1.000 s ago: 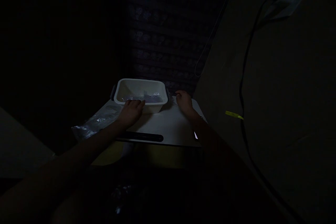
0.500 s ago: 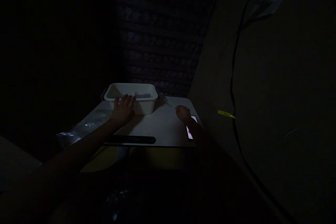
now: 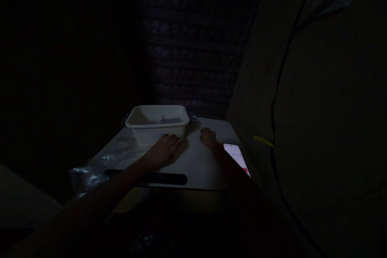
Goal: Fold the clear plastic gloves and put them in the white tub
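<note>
A white plastic tub [image 3: 157, 129] with dark handles stands on a small white table, with some grey pieces inside it that I cannot make out. My left hand [image 3: 163, 152] is low in front of the tub's front wall, fingers spread and palm down, with nothing in it. To the right of the tub, my right hand [image 3: 208, 137] is closed over the table; what its fingers hold, if anything, is hidden in the dark. A crumpled clear plastic bag [image 3: 196, 122] lies just beyond it, beside the tub.
A lit phone [image 3: 236, 159] showing a timer lies at the table's right edge. Clear plastic wrap [image 3: 90, 173] hangs over the left edge. A dark slot [image 3: 169, 178] runs along the table's front [image 3: 199, 177]. A black cable [image 3: 275, 100] with a yellow tag runs down the right wall.
My left hand has come off the tub's rim, moving right and down to its front. My right hand has moved away from the phone, closer to the plastic bag. The view has shifted slightly.
</note>
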`<action>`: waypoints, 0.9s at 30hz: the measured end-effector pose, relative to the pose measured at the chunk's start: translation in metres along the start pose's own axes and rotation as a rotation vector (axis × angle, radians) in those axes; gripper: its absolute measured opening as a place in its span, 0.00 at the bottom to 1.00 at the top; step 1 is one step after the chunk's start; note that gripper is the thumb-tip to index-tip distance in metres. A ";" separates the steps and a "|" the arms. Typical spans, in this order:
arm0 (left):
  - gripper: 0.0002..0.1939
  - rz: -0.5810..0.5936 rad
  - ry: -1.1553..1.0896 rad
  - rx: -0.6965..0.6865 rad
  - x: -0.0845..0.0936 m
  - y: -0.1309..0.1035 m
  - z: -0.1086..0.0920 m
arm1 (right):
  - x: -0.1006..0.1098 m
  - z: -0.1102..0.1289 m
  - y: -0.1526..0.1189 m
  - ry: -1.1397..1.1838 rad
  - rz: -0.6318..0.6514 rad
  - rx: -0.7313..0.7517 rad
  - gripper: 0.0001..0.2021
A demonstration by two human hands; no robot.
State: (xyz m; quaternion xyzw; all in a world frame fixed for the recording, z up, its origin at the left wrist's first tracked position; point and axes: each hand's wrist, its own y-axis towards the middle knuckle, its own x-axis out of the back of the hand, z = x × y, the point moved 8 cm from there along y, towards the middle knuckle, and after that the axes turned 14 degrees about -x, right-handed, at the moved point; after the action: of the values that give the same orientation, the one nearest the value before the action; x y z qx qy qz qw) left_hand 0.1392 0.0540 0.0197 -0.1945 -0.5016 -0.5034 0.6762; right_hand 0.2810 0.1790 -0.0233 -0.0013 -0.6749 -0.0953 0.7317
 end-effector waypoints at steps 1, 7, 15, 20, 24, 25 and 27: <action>0.22 0.005 -0.011 -0.003 -0.002 0.003 -0.001 | 0.003 -0.002 -0.001 0.003 0.005 0.003 0.12; 0.24 -0.014 -0.073 0.030 -0.003 0.018 -0.003 | 0.055 -0.024 -0.014 0.173 -0.094 0.013 0.12; 0.32 -0.297 -0.322 0.187 0.002 0.029 0.013 | 0.115 -0.034 -0.050 0.612 -0.203 0.142 0.13; 0.55 -0.474 -0.465 0.192 0.003 0.044 -0.005 | 0.138 -0.022 -0.073 0.860 -0.126 0.170 0.15; 0.36 -0.548 -0.590 0.388 0.014 0.049 0.001 | 0.154 -0.013 -0.084 0.998 -0.092 0.228 0.13; 0.27 -0.531 -0.629 0.430 0.015 0.049 0.005 | 0.156 -0.014 -0.084 1.028 -0.093 0.222 0.13; 0.16 -0.476 -0.710 0.498 0.013 0.047 0.013 | 0.157 -0.020 -0.080 1.087 -0.102 0.180 0.14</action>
State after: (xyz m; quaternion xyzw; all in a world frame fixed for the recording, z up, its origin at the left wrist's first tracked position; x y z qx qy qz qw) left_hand 0.1741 0.0771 0.0475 -0.0665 -0.8365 -0.4112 0.3560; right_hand 0.3005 0.0766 0.1196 0.1432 -0.2047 -0.0595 0.9665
